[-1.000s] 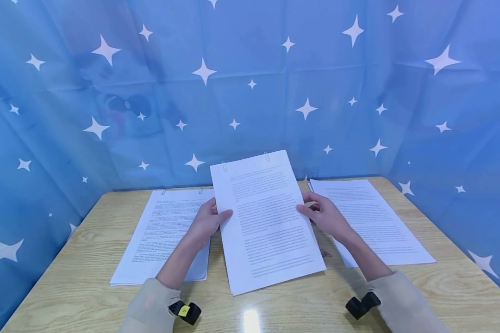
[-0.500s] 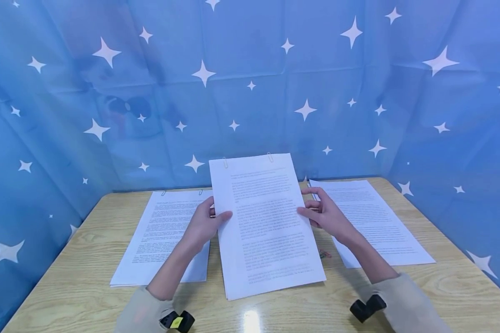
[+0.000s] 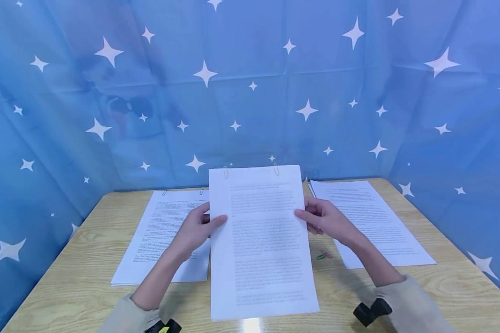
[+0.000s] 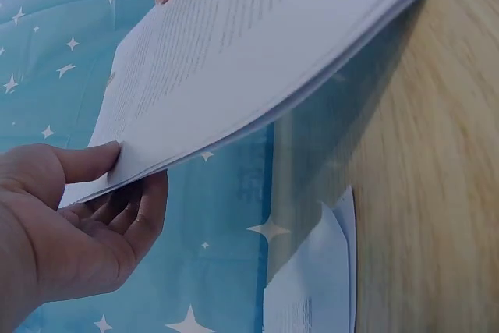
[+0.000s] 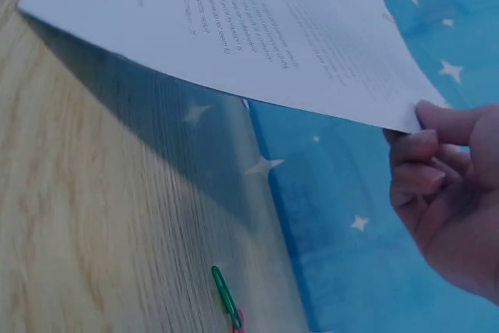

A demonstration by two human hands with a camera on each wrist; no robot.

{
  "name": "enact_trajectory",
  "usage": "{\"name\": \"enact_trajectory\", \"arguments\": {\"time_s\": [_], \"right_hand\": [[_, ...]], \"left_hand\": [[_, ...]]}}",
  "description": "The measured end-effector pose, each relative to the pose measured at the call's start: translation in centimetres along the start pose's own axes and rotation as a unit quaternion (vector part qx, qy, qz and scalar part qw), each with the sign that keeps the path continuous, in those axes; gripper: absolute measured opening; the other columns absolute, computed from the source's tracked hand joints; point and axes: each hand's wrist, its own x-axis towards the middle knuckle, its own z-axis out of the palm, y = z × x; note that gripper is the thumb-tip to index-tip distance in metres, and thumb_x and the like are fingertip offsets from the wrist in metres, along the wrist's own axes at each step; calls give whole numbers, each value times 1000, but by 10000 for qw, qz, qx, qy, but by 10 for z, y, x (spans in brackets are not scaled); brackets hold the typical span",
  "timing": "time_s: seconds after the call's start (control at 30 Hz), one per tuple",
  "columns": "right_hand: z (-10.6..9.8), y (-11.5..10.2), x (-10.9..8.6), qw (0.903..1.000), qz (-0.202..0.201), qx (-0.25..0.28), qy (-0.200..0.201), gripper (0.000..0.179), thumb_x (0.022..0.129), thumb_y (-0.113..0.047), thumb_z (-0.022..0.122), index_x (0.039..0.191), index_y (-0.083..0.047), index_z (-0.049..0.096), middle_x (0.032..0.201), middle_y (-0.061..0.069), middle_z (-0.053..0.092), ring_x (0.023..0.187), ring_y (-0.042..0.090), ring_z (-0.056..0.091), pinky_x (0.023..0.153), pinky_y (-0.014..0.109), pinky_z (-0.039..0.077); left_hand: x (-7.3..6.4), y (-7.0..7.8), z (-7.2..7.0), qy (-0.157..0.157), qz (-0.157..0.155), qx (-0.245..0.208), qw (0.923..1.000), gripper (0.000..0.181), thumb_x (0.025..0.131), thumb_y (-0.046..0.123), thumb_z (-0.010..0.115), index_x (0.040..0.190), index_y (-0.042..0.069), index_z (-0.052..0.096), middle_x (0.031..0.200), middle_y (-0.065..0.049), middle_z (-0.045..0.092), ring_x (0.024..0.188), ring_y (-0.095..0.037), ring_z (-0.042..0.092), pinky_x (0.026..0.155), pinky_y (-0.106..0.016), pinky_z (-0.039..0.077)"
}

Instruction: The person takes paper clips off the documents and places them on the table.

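Observation:
Both hands hold a stack of printed paper up at the middle of the table. Two paper clips sit on its top edge. My left hand pinches the left edge, thumb on the front and curled fingers behind, as the left wrist view also shows at the sheets. On the opposite edge, my right hand pinches with thumb in front and fingers behind. The right wrist view shows the stack's near edge bowing above the table, with a green paper clip lying below.
To the left lies another printed stack with two clips along its top, partly covered by my left arm. A third printed stack rests at the right. Loose green and reddish paper clips lie between. A starry blue curtain hangs behind the table.
The held stack has turned from a tilt to nearly straight and come lower, towards me. Both hands keep their grip. The loose clips on the table have come into fuller view.

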Motion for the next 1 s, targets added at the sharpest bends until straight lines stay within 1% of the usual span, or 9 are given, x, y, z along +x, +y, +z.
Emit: {"name": "enact_trajectory", "arguments": {"time_s": [0.13, 0.2, 0.27, 0.33, 0.5, 0.63, 0.8, 0.87, 1.0], "right_hand": [[3, -2, 3, 9998, -94, -116, -113, 19, 105, -18, 57, 107, 0, 56, 60, 11, 47, 46, 21, 34, 45, 31, 30], [5, -3, 4, 9997, -95, -231, -19, 20, 105, -19, 58, 100, 0, 55, 61, 8, 47, 47, 19, 34, 46, 31, 31], [6, -4, 4, 9989, -92, -444, 96, 25, 104, -21, 60, 92, 0, 51, 59, 5, 40, 48, 18, 35, 49, 31, 33], [6, -4, 5, 9982, -51, -573, 181, 24, 103, -22, 62, 94, -1, 53, 60, 4, 39, 49, 17, 36, 51, 31, 34], [7, -3, 4, 9977, -13, -632, 240, 20, 102, -19, 63, 116, -5, 59, 62, 6, 43, 50, 20, 39, 51, 30, 36], [7, -2, 4, 9952, -79, -917, 331, 13, 101, -19, 64, 104, -7, 63, 67, 6, 51, 55, 18, 43, 55, 29, 38], [5, -2, 4, 9884, -100, -1395, 592, 21, 98, -24, 70, 85, -10, 60, 72, 3, 53, 64, 16, 46, 61, 30, 39], [5, -3, 5, 9860, -108, -1504, 717, 23, 97, -26, 71, 84, -11, 60, 73, 3, 54, 65, 18, 49, 62, 30, 41], [3, -8, 5, 9830, -158, -1521, 1013, 19, 97, -26, 71, 93, -9, 63, 86, 4, 63, 77, 25, 58, 68, 30, 46]], "left_hand": [[-1, -3, -3, -40, 43, -2, 10000, 35, 98, 20, 69, 131, 13, 62, 98, -8, 72, 85, -20, 66, 76, -34, 48], [-2, -3, -4, -35, 67, 51, 10000, 31, 97, 19, 69, 127, 11, 65, 96, -8, 72, 83, -20, 65, 75, -34, 46], [-2, -3, -5, 4, 87, 112, 9999, 27, 97, 18, 70, 122, 9, 67, 94, -7, 72, 81, -20, 63, 75, -35, 46], [-2, -3, -6, 53, 126, 174, 9998, 24, 96, 17, 71, 117, 8, 69, 92, -6, 72, 79, -20, 61, 74, -36, 46], [-2, -4, -6, 118, 250, 297, 9992, 19, 93, 18, 74, 108, 6, 72, 88, -5, 71, 75, -20, 58, 72, -36, 48], [-2, -6, -8, 167, 340, 318, 9988, 17, 93, 18, 75, 105, 5, 74, 84, -6, 71, 72, -19, 57, 67, -31, 45], [-1, -9, -9, 182, 419, 363, 9983, 15, 93, 17, 75, 101, 4, 76, 85, -5, 73, 72, -19, 57, 66, -30, 44], [-1, -10, -10, 182, 429, 378, 9982, 14, 92, 16, 75, 101, 5, 77, 85, -5, 73, 71, -19, 56, 66, -29, 43], [0, -10, -10, 172, 434, 386, 9982, 13, 91, 15, 76, 101, 5, 78, 85, -5, 74, 70, -18, 54, 63, -27, 39]]}}
